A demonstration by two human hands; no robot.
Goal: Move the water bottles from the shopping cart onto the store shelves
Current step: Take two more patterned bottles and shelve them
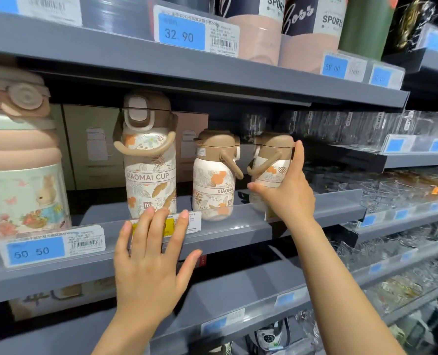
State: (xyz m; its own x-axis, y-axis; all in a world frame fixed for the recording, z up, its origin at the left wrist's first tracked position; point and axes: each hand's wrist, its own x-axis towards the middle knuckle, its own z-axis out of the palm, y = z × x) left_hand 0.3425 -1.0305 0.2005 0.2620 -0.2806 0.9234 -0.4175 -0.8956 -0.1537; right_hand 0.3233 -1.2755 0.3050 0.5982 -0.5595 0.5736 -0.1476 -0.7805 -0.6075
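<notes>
The small leaf-patterned bottle point(270, 172) with a tan lid stood upright near the right end of the grey shelf point(302, 208), behind its front lip, with the right hand point(287, 193) closed around its body, thumb under the side and fingers up along the lid. Just beside it to the left stood a matching small bottle point(214, 175), then a taller bottle point(148, 160) marked XIAOMAI CUP. The left hand point(148, 262) lay flat and spread, empty, against the shelf's front edge over a yellow price tag point(168, 225).
</notes>
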